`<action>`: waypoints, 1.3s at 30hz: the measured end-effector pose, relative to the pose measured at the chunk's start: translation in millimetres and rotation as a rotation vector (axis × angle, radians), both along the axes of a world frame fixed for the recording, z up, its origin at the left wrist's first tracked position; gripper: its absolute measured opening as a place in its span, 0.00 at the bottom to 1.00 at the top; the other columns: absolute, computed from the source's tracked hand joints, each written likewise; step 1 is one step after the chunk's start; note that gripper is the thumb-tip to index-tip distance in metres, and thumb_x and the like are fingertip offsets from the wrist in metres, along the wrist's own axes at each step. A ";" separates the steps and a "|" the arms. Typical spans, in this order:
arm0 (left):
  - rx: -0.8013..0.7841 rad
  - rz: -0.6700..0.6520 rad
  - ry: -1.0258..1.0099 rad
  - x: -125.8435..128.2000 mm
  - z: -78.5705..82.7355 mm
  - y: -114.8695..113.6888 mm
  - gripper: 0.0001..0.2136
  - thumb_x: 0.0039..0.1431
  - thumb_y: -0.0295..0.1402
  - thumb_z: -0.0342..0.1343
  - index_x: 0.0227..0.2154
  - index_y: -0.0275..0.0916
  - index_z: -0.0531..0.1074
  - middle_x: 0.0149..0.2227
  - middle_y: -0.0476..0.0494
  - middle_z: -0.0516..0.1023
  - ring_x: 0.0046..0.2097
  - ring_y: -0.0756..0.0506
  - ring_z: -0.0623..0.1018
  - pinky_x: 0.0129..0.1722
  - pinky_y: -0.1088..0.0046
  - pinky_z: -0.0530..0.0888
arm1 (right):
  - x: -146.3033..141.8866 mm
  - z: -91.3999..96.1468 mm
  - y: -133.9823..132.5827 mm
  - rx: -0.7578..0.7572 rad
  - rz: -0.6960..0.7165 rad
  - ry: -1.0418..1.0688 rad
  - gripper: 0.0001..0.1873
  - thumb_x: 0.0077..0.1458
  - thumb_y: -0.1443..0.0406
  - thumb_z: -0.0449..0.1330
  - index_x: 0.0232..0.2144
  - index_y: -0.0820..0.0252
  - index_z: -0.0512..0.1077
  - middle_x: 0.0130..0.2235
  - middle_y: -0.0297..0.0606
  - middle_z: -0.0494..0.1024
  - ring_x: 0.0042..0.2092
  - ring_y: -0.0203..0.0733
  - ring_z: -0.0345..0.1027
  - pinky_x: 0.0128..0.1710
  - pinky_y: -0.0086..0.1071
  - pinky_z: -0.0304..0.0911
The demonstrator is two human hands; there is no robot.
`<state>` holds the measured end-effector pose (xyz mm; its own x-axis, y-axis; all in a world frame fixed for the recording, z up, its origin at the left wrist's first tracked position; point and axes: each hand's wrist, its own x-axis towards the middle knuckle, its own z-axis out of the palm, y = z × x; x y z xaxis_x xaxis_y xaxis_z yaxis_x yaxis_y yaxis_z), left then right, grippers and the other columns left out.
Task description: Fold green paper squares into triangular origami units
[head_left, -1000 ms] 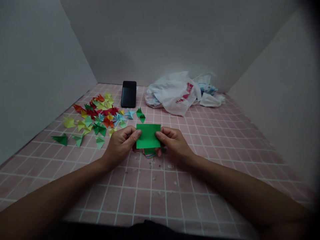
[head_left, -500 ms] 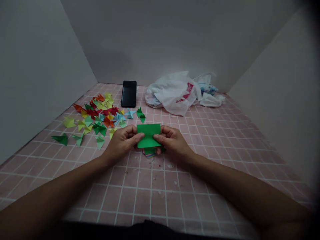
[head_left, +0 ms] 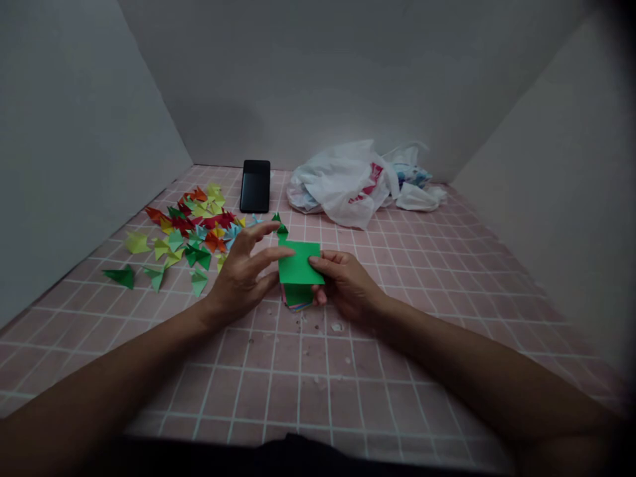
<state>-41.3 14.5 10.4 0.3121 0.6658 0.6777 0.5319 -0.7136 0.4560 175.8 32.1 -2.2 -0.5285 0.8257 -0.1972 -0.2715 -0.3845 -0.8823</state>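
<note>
Centre of frame: my right hand (head_left: 345,285) pinching green paper square (head_left: 299,263) by right edge, apparently to keep it steady above colored paper stack (head_left: 297,298). My left hand (head_left: 241,275) open wide, just beside sheet, holding nothing. Folded paper pieces (head_left: 199,238) lie at left, clear of hands.

Phone (head_left: 255,186) on tiled surface (head_left: 348,397); folded paper pieces (head_left: 189,232) front-left of it, plastic bag (head_left: 342,185) right of it, paper square (head_left: 301,263) in front of it.
</note>
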 end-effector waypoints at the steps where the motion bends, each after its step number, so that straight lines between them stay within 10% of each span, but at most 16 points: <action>1: 0.023 0.000 0.019 0.2 1.3 -0.8 0.07 0.60 0.26 0.61 0.38 0.45 0.79 0.54 0.42 0.77 0.58 0.38 0.74 0.59 0.56 0.70 | -0.3 0.8 -1.3 -0.004 0.039 -0.014 0.17 0.54 0.54 0.69 0.30 0.61 0.71 0.20 0.30 0.74 0.16 0.31 0.63 0.17 0.25 0.61; 7: -0.407 0.116 -0.329 6.7 4.2 -7.4 0.08 0.59 0.34 0.62 0.26 0.39 0.74 0.24 0.52 0.73 0.27 0.50 0.72 0.28 0.74 0.70 | -0.7 5.4 -2.3 0.213 -0.171 -0.086 0.22 0.57 0.45 0.64 0.34 0.57 0.70 0.25 0.29 0.75 0.22 0.32 0.67 0.21 0.25 0.61; 12: -0.729 0.046 -0.482 14.7 6.3 -9.0 0.12 0.55 0.38 0.62 0.22 0.38 0.71 0.21 0.53 0.70 0.23 0.52 0.68 0.23 0.78 0.65 | -3.3 3.7 -3.7 0.220 -0.065 -0.068 0.20 0.46 0.54 0.75 0.35 0.58 0.75 0.31 0.32 0.78 0.31 0.36 0.72 0.33 0.30 0.70; 39: -0.808 -0.046 -0.720 12.1 -4.3 -3.7 0.04 0.48 0.30 0.65 0.28 0.39 0.79 0.27 0.51 0.77 0.29 0.51 0.75 0.31 0.76 0.72 | -1.5 -0.6 -6.9 0.213 -0.082 0.023 0.06 0.54 0.67 0.66 0.37 0.55 0.80 0.31 0.30 0.79 0.29 0.32 0.73 0.31 0.27 0.71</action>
